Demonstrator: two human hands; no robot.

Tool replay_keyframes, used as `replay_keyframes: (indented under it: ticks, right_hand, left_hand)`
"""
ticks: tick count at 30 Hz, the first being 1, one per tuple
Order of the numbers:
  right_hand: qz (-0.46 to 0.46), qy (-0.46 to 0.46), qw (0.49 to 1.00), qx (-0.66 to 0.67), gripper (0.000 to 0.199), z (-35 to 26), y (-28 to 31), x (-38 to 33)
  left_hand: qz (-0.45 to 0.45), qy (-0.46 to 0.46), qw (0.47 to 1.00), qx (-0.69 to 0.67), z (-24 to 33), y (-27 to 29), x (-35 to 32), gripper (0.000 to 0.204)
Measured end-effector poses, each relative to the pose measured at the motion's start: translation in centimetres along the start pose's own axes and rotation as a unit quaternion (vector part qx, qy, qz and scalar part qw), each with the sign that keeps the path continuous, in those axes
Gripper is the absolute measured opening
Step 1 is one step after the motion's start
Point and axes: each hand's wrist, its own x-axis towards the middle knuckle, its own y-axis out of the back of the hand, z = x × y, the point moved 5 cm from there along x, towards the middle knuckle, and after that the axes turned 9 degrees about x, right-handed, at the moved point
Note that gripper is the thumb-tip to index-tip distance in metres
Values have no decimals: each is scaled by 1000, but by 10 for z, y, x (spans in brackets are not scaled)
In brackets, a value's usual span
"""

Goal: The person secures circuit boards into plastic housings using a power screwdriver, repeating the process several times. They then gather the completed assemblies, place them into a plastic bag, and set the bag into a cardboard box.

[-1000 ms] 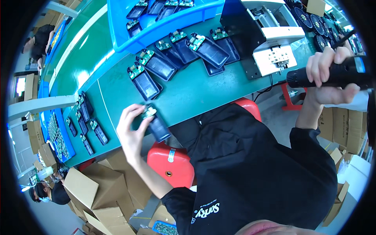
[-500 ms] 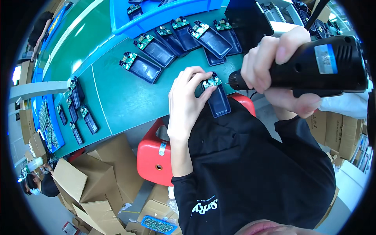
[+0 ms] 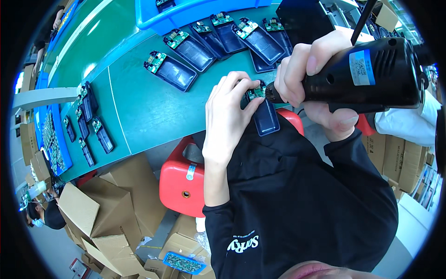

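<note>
Green table (image 3: 153,107): our left hand (image 3: 227,116) fingers clamp 1 dark module (image 3: 265,116); right hand (image 3: 320,79) grips electric screwdriver (image 3: 367,74), fastening its circuit board (image 3: 256,91); 6 modules (image 3: 176,72) wait at 12 o'clock.

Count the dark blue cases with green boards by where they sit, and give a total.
Held in the left hand: 1 case
Fanned row on the green bench: 6
Far-left cluster on the bench: 6
Total: 13

A row of cases (image 3: 218,39) lies on the table (image 3: 139,107), behind the left hand (image 3: 227,116). The driver (image 3: 367,74) sits right of that hand, its tip at the board (image 3: 256,91). The stool (image 3: 183,179) stands below the table edge, boxes (image 3: 111,209) to its left.
</note>
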Motion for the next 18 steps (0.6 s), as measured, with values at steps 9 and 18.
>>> replay_keyframes:
  ticks: [9,18]
  right_hand:
    - [-42,-14,999,-7,73,6,2,-2]
    - [-31,-35,999,-15,73,9,0,-2]
  left_hand:
    - [5,-2,1000,-5,1,2,-1,29]
    - [-6,3,998,-66,1,2,1,29]
